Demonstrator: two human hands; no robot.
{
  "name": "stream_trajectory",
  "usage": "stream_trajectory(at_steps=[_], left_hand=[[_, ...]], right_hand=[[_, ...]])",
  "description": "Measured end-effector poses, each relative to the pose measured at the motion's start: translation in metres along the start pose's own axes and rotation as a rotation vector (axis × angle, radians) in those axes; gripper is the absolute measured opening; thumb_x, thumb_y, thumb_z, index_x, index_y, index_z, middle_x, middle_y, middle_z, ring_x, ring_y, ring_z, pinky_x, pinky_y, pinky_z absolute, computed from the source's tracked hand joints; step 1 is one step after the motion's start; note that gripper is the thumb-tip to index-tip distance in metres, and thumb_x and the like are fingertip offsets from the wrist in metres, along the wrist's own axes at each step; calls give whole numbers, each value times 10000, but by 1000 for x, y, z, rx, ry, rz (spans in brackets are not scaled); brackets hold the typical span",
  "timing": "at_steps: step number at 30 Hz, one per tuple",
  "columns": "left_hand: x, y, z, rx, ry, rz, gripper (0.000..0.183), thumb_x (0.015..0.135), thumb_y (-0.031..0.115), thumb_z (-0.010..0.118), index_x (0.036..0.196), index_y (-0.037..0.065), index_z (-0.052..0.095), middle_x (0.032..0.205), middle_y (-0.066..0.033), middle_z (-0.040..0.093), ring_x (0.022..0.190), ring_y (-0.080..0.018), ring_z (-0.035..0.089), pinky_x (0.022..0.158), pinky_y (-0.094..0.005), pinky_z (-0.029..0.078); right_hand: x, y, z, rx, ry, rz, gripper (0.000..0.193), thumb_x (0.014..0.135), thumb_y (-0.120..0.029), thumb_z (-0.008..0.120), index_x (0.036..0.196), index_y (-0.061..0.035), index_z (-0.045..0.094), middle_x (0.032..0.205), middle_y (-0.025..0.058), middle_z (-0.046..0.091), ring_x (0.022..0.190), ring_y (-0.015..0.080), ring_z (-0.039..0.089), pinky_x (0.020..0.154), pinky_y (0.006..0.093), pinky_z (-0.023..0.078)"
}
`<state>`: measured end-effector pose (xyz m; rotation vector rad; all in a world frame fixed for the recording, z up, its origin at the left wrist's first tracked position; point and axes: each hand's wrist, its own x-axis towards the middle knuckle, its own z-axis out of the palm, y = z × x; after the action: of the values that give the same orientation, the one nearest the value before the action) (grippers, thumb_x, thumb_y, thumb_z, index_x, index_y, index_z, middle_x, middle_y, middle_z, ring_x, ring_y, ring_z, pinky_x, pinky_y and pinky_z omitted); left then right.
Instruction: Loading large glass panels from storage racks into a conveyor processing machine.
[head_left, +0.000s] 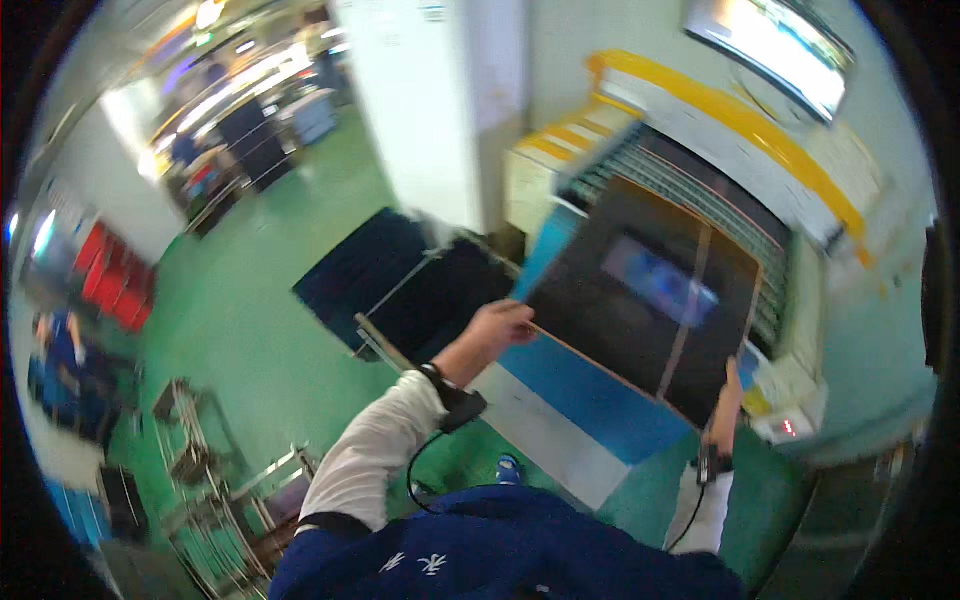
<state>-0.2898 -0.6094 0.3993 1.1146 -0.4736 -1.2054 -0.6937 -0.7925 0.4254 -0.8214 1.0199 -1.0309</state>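
A large flat dark panel point(590, 270) with copper-coloured edges and a pale line across it is held tilted in front of me. My left hand point(497, 330) is closed on its near left corner. At the near right edge my right hand point(725, 405) grips it, the fingers partly hidden by the panel. A blurred bluish reflection shows on its dark face. Beneath lies a blue and grey surface point(590, 395). Just beyond the panel is the roller bed point(775, 295) of a machine, with another dark panel point(700, 170) on it.
Dark panels point(370, 270) stand on a rack left of my left hand. A yellow-edged machine cover point(720, 105) and a wall screen point(775, 50) are at the far right. Metal frame carts point(215, 490) stand lower left; a white pillar point(415, 110) rises ahead. Other people are at far left.
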Motion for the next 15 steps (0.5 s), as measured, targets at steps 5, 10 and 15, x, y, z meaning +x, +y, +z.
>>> stream_trajectory(at_steps=[5,10,15], left_hand=[[43,21,-7,-65,38,-37,184,928,158,607,1041,19,563,897,-77,612,773,-205,635,733,-341,546],[84,25,5,-91,101,-48,143,932,136,595,1030,40,557,895,-71,620,778,-201,640,742,-344,548],[120,26,13,-57,120,-11,112,929,89,569,1027,41,543,921,-76,615,788,-207,640,738,-343,554]], right_hand=[[39,-7,-66,57,22,-102,402,976,-308,520,1191,23,598,1154,78,653,1009,190,628,913,320,477],[24,12,-90,311,14,-143,234,907,-230,643,1059,-55,615,1007,72,671,881,191,651,732,334,537],[16,29,-88,236,145,58,147,884,-196,679,895,-89,578,816,55,635,711,195,628,600,311,500]])
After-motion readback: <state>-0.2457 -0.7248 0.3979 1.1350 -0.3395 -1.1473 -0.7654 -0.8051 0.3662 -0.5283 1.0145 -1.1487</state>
